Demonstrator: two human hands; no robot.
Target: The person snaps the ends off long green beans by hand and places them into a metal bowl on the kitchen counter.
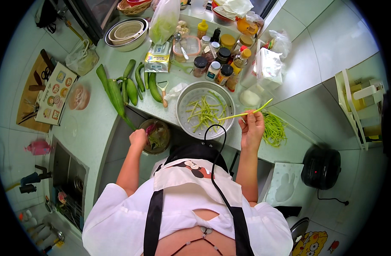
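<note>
My right hand (251,126) pinches a long thin green stalk (234,115) between thumb and fingertips. The stalk slants over the right rim of a round metal strainer bowl (181,120), where short cut pieces of stalk (202,112) lie. Beside that hand, a heap of uncut green stalks (273,129) rests on the counter. Closed at the counter's edge, my left hand (138,138) is above a bin (167,143) of scraps; whatever it may hold is hidden. The tip of a long green gourd (114,91) lies just beyond it.
Several green gourds and peppers (131,89), a wooden-handled peeler (163,94) and a food packet (157,60) lie left of the bowl. Spice jars (223,55) crowd behind it. A sink (68,179) is at far left, a black appliance (321,167) at right.
</note>
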